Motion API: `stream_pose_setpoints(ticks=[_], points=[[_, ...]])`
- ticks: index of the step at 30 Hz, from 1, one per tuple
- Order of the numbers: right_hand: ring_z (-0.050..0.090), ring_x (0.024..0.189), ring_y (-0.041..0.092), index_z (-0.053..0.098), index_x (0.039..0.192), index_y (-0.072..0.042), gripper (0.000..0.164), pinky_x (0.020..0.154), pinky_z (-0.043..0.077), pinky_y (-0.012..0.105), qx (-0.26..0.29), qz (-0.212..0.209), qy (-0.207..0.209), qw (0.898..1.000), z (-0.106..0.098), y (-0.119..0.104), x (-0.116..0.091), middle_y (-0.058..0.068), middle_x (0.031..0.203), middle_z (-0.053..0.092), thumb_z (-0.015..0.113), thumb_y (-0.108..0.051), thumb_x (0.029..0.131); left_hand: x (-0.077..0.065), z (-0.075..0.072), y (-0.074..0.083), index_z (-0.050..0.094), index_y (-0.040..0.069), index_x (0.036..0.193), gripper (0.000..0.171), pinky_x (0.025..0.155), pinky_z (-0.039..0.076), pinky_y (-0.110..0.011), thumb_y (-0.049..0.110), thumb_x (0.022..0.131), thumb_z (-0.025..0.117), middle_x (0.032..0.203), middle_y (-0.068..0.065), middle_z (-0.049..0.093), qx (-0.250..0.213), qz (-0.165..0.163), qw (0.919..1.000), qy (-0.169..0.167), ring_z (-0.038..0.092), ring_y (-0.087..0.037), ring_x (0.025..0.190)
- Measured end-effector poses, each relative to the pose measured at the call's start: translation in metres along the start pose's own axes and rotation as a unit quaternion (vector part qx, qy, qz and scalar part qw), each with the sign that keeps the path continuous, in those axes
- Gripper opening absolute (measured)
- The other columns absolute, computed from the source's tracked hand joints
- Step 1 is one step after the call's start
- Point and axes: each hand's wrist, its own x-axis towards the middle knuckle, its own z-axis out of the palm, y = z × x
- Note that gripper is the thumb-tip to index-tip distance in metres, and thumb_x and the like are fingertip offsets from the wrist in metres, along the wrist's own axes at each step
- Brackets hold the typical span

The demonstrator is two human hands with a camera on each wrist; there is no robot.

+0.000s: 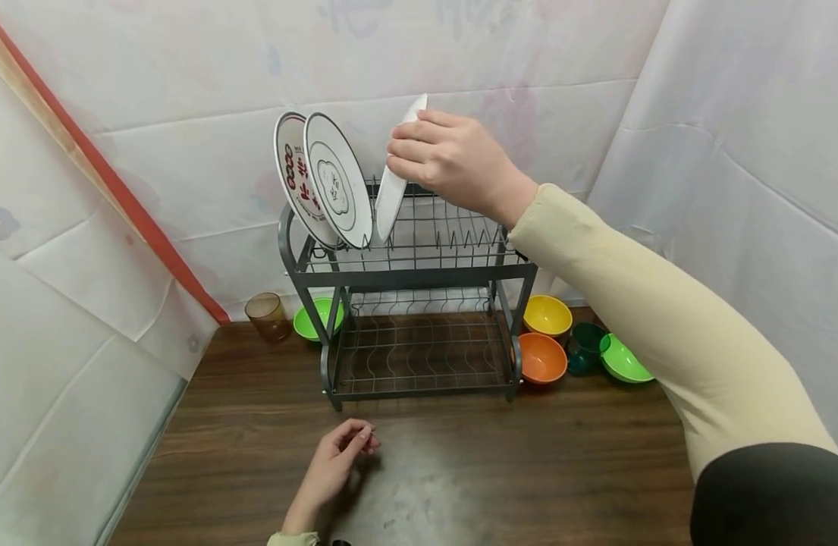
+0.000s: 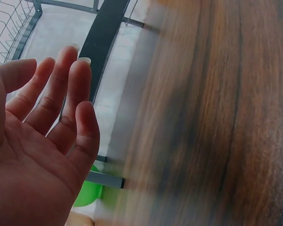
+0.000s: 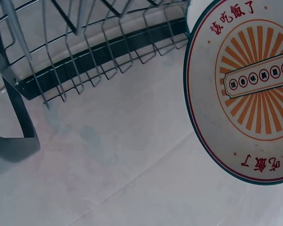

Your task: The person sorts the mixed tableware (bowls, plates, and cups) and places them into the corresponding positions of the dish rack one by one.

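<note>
My right hand [image 1: 459,159] grips a white plate [image 1: 393,199] by its upper part, fingers over the rim. This plate stands tilted on edge at the top tier of a dark wire dish rack [image 1: 419,277]. In the right wrist view a plate [image 3: 254,155] shows an orange sunburst and red characters; the hand is almost wholly out of that view. Left of the held plate, a plate with a flower outline [image 1: 335,182] leans in the rack, partly covering one with red characters [image 1: 289,171]. Before the rack my left hand [image 1: 337,455] holds nothing, its fingers [image 2: 78,89] loosely bent.
Left of the rack are a brown cup [image 1: 268,317] and a green bowl [image 1: 316,318]. To its right sit a yellow bowl [image 1: 547,315], an orange bowl [image 1: 541,359], a dark green cup [image 1: 585,349] and another green bowl [image 1: 625,360]. White cloth [image 1: 186,91] hangs behind the wooden table [image 1: 459,462].
</note>
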Motion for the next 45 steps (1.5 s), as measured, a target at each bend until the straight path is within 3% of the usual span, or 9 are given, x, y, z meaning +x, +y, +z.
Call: stream_pose_setpoints(ticks=[8,13,20,24,36,45], points=[[0.063,0.116,0.023,0.073,0.112,-0.007,0.024,0.106,0.042,0.036,-0.026,-0.020,-0.033,0.999,0.016,-0.010,0.002,0.008,0.120,0.070,0.055,0.001,0.099,-0.001,0.000,-0.001,0.063,-0.009,0.110,0.026,0.077,0.056,-0.037,0.015,0.102,0.057,0.092,-0.015,0.070,-0.002,-0.023,0.9997,-0.001,0.066,-0.026,0.081],[0.061,0.119,0.025,0.071,0.115,-0.006,0.024,0.107,0.042,0.038,-0.037,-0.033,-0.074,0.996,0.019,-0.014,0.009,0.010,0.123,0.068,0.058,0.003,0.096,-0.002,0.002,-0.002,0.062,-0.011,0.110,0.027,0.078,0.057,-0.041,0.014,0.102,0.058,0.092,-0.017,0.069,-0.011,-0.026,0.9996,-0.005,0.066,-0.031,0.084],[0.055,0.126,0.030,0.067,0.119,-0.002,0.028,0.109,0.039,0.041,-0.032,-0.006,-0.147,0.989,0.021,-0.016,0.015,0.015,0.133,0.061,0.061,0.006,0.094,-0.003,0.005,-0.003,0.062,-0.011,0.110,0.027,0.078,0.057,-0.040,0.015,0.102,0.058,0.092,-0.016,0.069,-0.011,-0.036,0.9993,-0.006,0.066,-0.032,0.085],[0.053,0.128,0.030,0.067,0.118,-0.002,0.028,0.111,0.036,0.040,-0.015,0.013,-0.169,0.985,0.025,-0.016,0.018,0.016,0.134,0.061,0.059,0.009,0.093,-0.002,0.005,-0.006,0.061,-0.010,0.110,0.026,0.077,0.057,-0.038,0.013,0.102,0.057,0.094,-0.016,0.069,-0.014,-0.026,0.9995,-0.007,0.067,-0.031,0.085],[0.047,0.133,0.030,0.066,0.119,-0.001,0.027,0.115,0.030,0.040,-0.008,0.021,-0.157,0.987,0.034,-0.020,0.019,0.017,0.136,0.058,0.054,0.009,0.097,-0.001,0.004,-0.006,0.062,-0.008,0.111,0.025,0.077,0.057,-0.038,0.014,0.102,0.057,0.093,-0.015,0.069,-0.008,-0.035,0.9993,-0.006,0.067,-0.025,0.083],[0.026,0.146,0.036,0.058,0.132,-0.005,0.048,0.120,0.007,0.042,0.013,0.068,-0.184,0.981,0.036,-0.027,0.022,0.021,0.155,0.035,0.046,0.014,0.090,-0.001,-0.002,-0.008,0.062,-0.009,0.111,0.024,0.077,0.056,-0.037,0.012,0.102,0.057,0.093,-0.016,0.069,-0.006,-0.028,0.9996,0.007,0.067,-0.030,0.082]])
